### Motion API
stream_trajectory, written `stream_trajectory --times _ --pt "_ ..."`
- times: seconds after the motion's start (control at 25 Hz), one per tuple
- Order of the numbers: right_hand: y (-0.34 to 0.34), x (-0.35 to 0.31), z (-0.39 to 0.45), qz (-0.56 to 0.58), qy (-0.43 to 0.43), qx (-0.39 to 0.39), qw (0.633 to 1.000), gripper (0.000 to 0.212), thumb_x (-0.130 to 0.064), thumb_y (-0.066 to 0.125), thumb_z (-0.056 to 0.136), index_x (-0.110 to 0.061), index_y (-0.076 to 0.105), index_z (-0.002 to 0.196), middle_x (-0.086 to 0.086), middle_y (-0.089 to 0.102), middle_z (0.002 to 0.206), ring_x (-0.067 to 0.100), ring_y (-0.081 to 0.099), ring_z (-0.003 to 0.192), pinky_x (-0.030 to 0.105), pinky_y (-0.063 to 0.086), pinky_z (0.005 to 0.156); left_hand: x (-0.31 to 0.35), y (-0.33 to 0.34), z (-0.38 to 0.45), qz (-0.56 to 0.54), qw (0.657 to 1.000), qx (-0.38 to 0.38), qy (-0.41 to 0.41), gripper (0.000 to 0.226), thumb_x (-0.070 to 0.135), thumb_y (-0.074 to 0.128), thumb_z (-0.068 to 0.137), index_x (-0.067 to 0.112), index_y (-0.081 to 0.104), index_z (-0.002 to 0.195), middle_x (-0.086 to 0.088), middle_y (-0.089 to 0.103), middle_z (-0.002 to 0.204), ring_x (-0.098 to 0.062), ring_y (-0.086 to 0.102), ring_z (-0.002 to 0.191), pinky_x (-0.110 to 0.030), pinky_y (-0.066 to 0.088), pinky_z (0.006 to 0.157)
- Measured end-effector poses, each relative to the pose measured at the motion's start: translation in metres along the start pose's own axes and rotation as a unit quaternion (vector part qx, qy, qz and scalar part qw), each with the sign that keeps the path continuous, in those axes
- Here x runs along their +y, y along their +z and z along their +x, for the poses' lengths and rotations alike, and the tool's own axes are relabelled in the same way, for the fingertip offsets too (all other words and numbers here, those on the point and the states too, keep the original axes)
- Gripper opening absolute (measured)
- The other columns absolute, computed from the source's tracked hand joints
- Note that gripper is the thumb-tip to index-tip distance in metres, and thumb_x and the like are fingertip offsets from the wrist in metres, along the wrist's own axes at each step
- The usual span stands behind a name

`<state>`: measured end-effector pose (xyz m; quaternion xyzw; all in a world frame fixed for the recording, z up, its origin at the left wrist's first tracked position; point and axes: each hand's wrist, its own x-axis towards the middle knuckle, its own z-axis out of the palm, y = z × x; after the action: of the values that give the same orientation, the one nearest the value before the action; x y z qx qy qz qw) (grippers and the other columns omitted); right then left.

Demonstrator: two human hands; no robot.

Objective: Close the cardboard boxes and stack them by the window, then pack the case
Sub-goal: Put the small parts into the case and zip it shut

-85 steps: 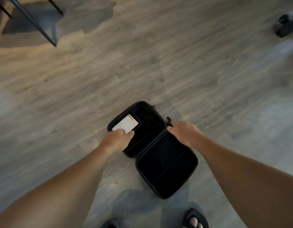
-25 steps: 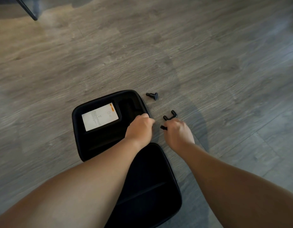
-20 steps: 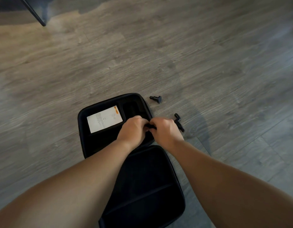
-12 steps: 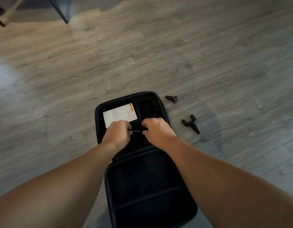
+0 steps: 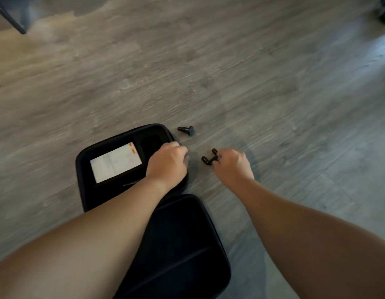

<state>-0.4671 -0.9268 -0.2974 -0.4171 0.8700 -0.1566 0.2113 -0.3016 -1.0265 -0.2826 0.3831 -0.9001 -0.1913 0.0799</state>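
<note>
The black case (image 5: 85, 169) lies open on the floor, its lid half (image 5: 183, 244) nearest me. A white card (image 5: 116, 161) sits in its upper half. My left hand (image 5: 166, 164) is curled over that half's right rim; what is under the fingers is hidden. To the right, my right hand (image 5: 232, 166) pinches a black fork-shaped attachment (image 5: 208, 158) that lies on the floor. A black flat-headed attachment (image 5: 186, 130) lies loose just beyond the case's far right corner.
Grey wood-look floor (image 5: 230, 72) all around. A dark metal furniture leg (image 5: 10, 18) stands at the far left top, and a dark object (image 5: 384, 9) sits at the top right corner.
Both hands were together over the case with a small black piece. The right hand has since moved right onto the fork attachment, and the left has shifted to the case's right rim.
</note>
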Motion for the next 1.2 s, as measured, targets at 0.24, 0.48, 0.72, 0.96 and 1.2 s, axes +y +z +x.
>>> stream_trajectory --times 0.24,0.48,0.72,0.96,1.2 --pt "-0.006 0.039 -0.002 -0.018 0.098 -0.049 0.994 0.02 -0.015 0.063 0.09 -0.013 0.054 0.071 0.005 0.058 0.073 0.023 0.055 0.064 0.025 0.037 0.051 0.047 0.047 0.029 0.134 0.982 -0.13 0.01 0.017 0.013 0.055 0.092 0.025 0.065 0.098 0.004 0.065 0.094 -0.023 0.061 0.096 -0.039 0.026 0.079" --pt "0.008 0.034 -0.002 -0.029 0.096 -0.068 0.993 0.016 -0.012 0.055 0.095 -0.016 0.067 0.085 0.006 0.062 0.08 0.024 0.06 0.073 0.032 0.047 0.061 0.045 0.057 0.02 0.096 0.986 -0.133 0.022 0.02 0.001 0.05 0.091 0.012 0.062 0.103 -0.007 0.055 0.101 -0.029 0.055 0.097 -0.036 0.038 0.074" --pt "-0.004 0.029 0.004 -0.002 0.038 -0.036 0.999 0.019 -0.018 0.056 0.097 -0.017 0.073 0.09 0.004 0.064 0.078 0.023 0.062 0.071 0.037 0.057 0.066 0.029 0.046 0.011 0.042 0.992 -0.081 0.082 0.021 0.0 0.055 0.092 0.009 0.066 0.108 -0.007 0.061 0.098 -0.027 0.054 0.099 -0.029 0.036 0.086" --pt "-0.007 -0.022 0.013 0.027 -0.055 -0.058 0.996 0.015 -0.026 0.059 0.096 -0.024 0.073 0.096 0.001 0.065 0.08 0.025 0.063 0.08 0.038 0.056 0.07 -0.014 0.004 -0.011 0.05 0.997 -0.034 0.052 0.023 0.001 0.06 0.09 0.003 0.066 0.112 -0.011 0.062 0.101 -0.03 0.052 0.1 -0.041 0.046 0.087" --pt "0.034 -0.075 -0.001 0.009 -0.145 -0.085 0.986 0.022 -0.023 0.063 0.095 -0.019 0.07 0.116 0.006 0.064 0.113 0.029 0.063 0.1 0.038 0.054 0.084 -0.069 -0.013 -0.062 0.059 0.994 -0.053 -0.079 0.012 0.012 0.059 0.095 0.009 0.068 0.103 -0.007 0.061 0.097 -0.027 0.055 0.098 -0.041 0.052 0.081"
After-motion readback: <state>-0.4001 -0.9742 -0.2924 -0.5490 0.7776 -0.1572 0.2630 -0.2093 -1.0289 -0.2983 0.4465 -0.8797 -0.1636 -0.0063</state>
